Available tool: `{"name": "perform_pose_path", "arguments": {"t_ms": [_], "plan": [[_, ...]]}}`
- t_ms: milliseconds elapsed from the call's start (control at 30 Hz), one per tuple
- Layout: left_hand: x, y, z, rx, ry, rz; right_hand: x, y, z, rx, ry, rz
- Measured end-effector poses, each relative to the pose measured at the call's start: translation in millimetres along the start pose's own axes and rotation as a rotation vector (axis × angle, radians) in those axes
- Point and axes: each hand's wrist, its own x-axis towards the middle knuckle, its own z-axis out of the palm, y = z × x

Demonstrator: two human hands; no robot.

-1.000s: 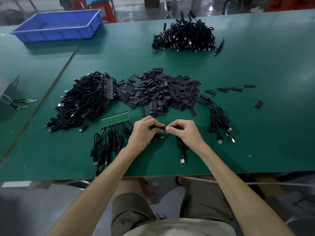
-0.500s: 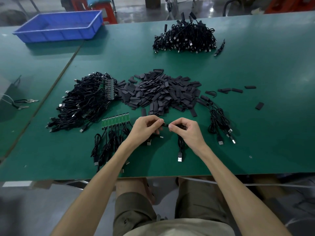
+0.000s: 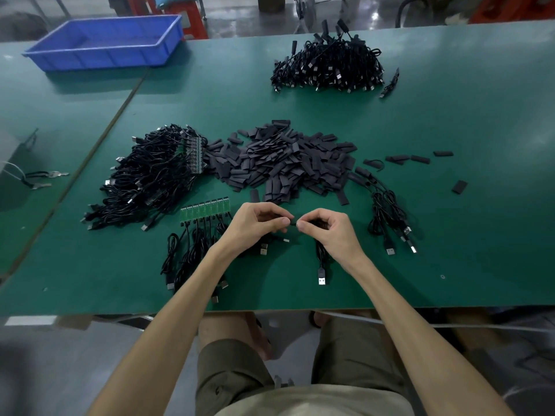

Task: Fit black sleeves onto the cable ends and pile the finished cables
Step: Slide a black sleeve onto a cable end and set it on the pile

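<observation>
My left hand (image 3: 258,225) and my right hand (image 3: 329,232) meet fingertip to fingertip just above the green table (image 3: 450,121), pinching a small black sleeve (image 3: 292,222) and a cable end between them. The cable (image 3: 321,265) hangs from my right hand, its USB plug lying near the front edge. A heap of loose black sleeves (image 3: 282,160) lies just beyond my hands. To its left is a tangle of unsleeved cables (image 3: 144,178). A panel of green boards with cables (image 3: 205,209) sits beside my left hand. Cables with black sleeves on their ends lie to the right (image 3: 387,205) and are piled far back (image 3: 327,67).
A blue plastic bin (image 3: 108,43) stands on the neighbouring table at the back left. Pliers (image 3: 45,178) lie at the left edge. A few stray sleeves (image 3: 459,186) are scattered on the right. The table's front edge runs just under my forearms.
My hands have stayed together in the same spot, fingertips working the sleeve and cable end. The hanging cable's plug shifted slightly toward the front edge.
</observation>
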Motion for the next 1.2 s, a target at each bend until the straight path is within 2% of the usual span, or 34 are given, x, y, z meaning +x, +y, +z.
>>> {"name": "perform_pose_path", "arguments": {"t_ms": [433,1200], "plan": [[0.1,-2.9,1.7,-0.029,0.051,-0.002,-0.2,-1.3,0.4,-0.022,-0.01,0.005],[1.2,-1.3,4.2,0.015,0.046,-0.002,2.4,3.1,1.2,-0.054,0.005,0.001]]}}
